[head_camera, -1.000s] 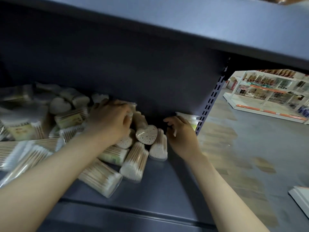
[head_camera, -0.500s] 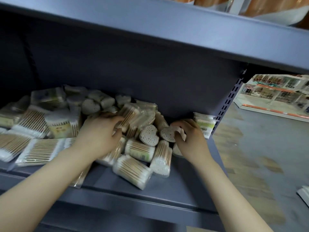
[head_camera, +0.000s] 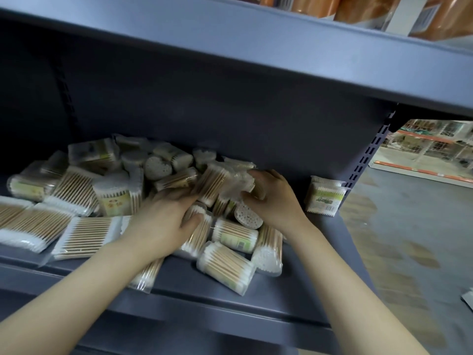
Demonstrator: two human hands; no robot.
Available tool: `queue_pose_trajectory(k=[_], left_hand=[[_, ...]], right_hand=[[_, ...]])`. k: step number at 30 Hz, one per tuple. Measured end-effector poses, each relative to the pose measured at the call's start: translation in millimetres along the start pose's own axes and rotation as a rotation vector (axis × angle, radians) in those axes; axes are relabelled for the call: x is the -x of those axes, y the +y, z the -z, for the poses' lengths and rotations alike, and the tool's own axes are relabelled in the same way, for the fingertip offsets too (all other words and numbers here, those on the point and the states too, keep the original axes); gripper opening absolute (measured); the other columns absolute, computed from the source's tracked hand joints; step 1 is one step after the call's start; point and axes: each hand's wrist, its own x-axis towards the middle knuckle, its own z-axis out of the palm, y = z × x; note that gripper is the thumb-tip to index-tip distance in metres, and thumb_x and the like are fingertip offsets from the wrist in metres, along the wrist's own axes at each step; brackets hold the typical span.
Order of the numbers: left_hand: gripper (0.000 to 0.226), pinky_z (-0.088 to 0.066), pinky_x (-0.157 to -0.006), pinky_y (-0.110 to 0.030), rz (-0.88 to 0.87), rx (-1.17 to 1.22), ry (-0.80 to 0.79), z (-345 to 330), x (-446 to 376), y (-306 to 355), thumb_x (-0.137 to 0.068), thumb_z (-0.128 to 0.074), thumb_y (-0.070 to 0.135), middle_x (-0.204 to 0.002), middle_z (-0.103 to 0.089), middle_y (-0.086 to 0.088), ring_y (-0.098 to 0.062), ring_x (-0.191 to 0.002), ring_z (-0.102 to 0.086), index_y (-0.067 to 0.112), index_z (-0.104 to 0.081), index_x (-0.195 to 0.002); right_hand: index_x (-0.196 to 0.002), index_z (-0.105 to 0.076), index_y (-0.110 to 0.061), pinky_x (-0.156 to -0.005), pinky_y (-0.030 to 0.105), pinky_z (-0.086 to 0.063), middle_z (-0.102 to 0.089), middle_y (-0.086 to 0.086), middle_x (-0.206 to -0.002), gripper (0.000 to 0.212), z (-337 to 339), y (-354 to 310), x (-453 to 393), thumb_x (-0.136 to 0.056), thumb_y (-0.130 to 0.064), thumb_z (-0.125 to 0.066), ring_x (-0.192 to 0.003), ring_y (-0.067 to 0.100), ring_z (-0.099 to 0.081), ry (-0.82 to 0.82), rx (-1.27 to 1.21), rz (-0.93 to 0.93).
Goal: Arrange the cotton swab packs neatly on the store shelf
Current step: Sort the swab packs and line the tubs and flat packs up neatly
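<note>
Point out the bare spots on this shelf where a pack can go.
Bare shelf lies between the pile and the lone pack at the right upright, and along the front lip below the hands. Left and middle are crowded with packs.

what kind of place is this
Most likely a retail store aisle: a metal display shelf piled with cotton swab packs, more stocked shelving across the floor, and orange goods on the shelf above.
</note>
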Motion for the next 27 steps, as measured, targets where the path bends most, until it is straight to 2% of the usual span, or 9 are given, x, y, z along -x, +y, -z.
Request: queue_pose_trajectory(k=[3,6,9,12,15,18,21,27], left_hand=[[0.094,-0.027,-0.110,-0.042,-0.009,-0.008,-0.082,-2,-2,-1,-0.064,-0.002,0.066,-0.150,-0.032,0.003,-0.023,-0.135,-0.032,0.027,-0.033,-0.143],[0.092,-0.021,-0.113,-0.041,-0.050,-0.047,-0.122,-5,-7,-3,-0.062,0.006,0.065,-0.156,-0.007,0.013,-0.016,-0.142,-0.016,0.035,-0.008,-0.148],[0.087,-0.016,-0.115,-0.036,-0.087,-0.052,-0.115,-6,-13,-2,-0.060,0.009,0.063,-0.153,0.010,0.020,-0.012,-0.143,-0.006,0.040,0.013,-0.144],[0.075,-0.010,-0.114,-0.031,-0.126,-0.024,-0.088,-9,-17,-2,-0.061,0.008,0.061,-0.144,0.020,0.024,-0.011,-0.143,-0.001,0.044,0.029,-0.131],[0.071,-0.010,-0.115,-0.031,-0.134,-0.022,-0.067,-11,-19,-2,-0.061,0.009,0.060,-0.152,0.009,0.019,-0.012,-0.144,-0.002,0.044,0.031,-0.126],[0.085,-0.011,-0.114,-0.031,-0.118,-0.065,-0.053,-12,-19,0,-0.059,0.012,0.059,-0.156,-0.002,0.013,-0.013,-0.144,-0.003,0.037,0.022,-0.140],[0.092,-0.012,-0.114,-0.031,-0.102,-0.084,-0.053,-11,-20,1,-0.058,0.012,0.059,-0.157,-0.005,0.011,-0.013,-0.144,-0.005,0.035,0.008,-0.147],[0.090,-0.012,-0.114,-0.032,-0.108,-0.058,-0.050,-12,-19,0,-0.060,0.010,0.059,-0.156,-0.005,0.011,-0.014,-0.144,-0.006,0.035,0.007,-0.146]], right_hand=[[-0.138,-0.039,-0.020,-0.098,0.023,-0.029,-0.040,-0.002,-0.140,0.060,-5,-6,-6,-0.084,-0.035,-0.060,-0.131,0.017,-0.033,-0.086,0.003,-0.033],[-0.141,-0.035,-0.017,-0.105,0.028,-0.029,-0.036,-0.001,-0.144,0.065,-8,-6,-9,-0.084,-0.034,-0.060,-0.134,0.018,-0.030,-0.100,0.005,-0.038],[-0.141,-0.034,-0.017,-0.105,0.030,-0.031,-0.038,0.000,-0.143,0.065,-10,-3,-9,-0.083,-0.031,-0.058,-0.134,0.020,-0.032,-0.083,0.016,-0.055],[-0.143,-0.031,-0.016,-0.105,0.030,-0.029,-0.036,0.001,-0.145,0.069,-9,1,-8,-0.083,-0.036,-0.058,-0.135,0.020,-0.029,-0.099,0.064,-0.068],[-0.145,-0.026,-0.016,-0.107,0.029,-0.026,-0.032,0.000,-0.148,0.076,-8,-1,-10,-0.082,-0.041,-0.061,-0.137,0.020,-0.025,-0.147,0.073,-0.071],[-0.147,-0.019,-0.015,-0.111,0.033,-0.023,-0.027,0.002,-0.151,0.089,-10,-6,-15,-0.079,-0.049,-0.063,-0.139,0.022,-0.021,-0.204,0.088,-0.070],[-0.148,-0.009,-0.013,-0.113,0.037,-0.023,-0.022,0.004,-0.153,0.100,-13,-11,-20,-0.076,-0.052,-0.065,-0.140,0.026,-0.019,-0.261,0.110,-0.090],[-0.148,-0.005,-0.013,-0.113,0.040,-0.022,-0.022,0.005,-0.152,0.109,-17,-12,-28,-0.070,-0.054,-0.069,-0.140,0.026,-0.016,-0.299,0.103,-0.141]])
